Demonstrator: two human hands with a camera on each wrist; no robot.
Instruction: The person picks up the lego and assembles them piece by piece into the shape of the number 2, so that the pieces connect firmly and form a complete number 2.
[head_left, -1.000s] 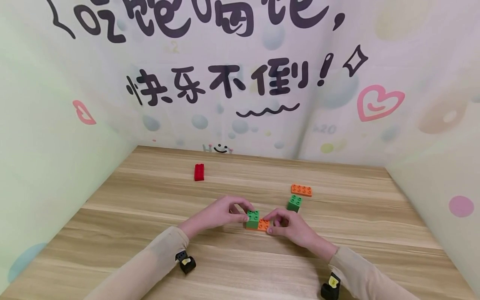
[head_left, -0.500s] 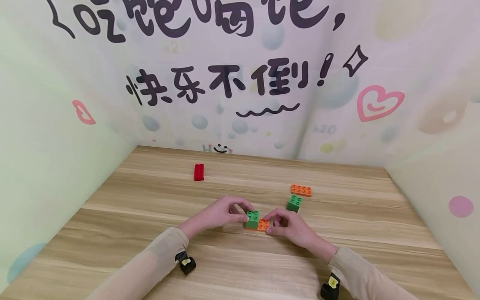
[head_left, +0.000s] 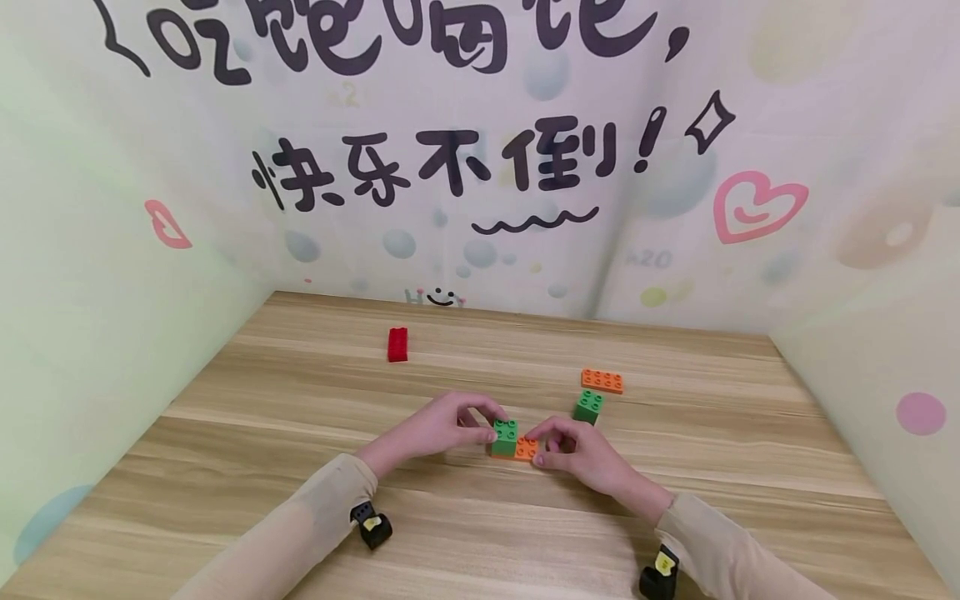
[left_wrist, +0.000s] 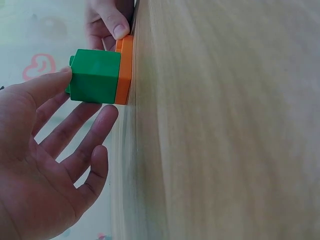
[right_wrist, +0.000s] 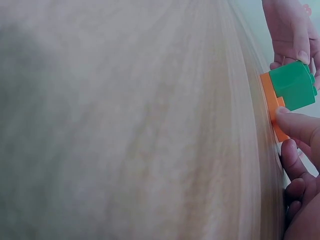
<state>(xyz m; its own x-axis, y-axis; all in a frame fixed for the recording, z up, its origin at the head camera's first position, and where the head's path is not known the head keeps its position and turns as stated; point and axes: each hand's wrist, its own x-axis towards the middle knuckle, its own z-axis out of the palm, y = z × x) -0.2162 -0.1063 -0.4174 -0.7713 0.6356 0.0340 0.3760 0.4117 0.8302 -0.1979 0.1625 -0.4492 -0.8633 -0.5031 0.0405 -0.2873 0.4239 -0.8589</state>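
Green block (head_left: 506,438) atop orange plate (head_left: 527,449), within pinching left grip (head_left: 448,425), right grip (head_left: 587,456) pinching plate

I am at a wide brown wood-grain desk (head_left: 480,533) boxed in on three sides, most like a small recording booth. Behind it hangs a white cloth sheet (head_left: 498,185) with bold black Chinese lettering (head_left: 455,167); pale dotted side panels (head_left: 112,292) flank it, and black wrist cameras (head_left: 375,530) sit at my beige sleeves (head_left: 288,525). The surrounding building I cannot make out.

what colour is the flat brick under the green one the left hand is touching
Orange; the flat brick shows best in the left wrist view.
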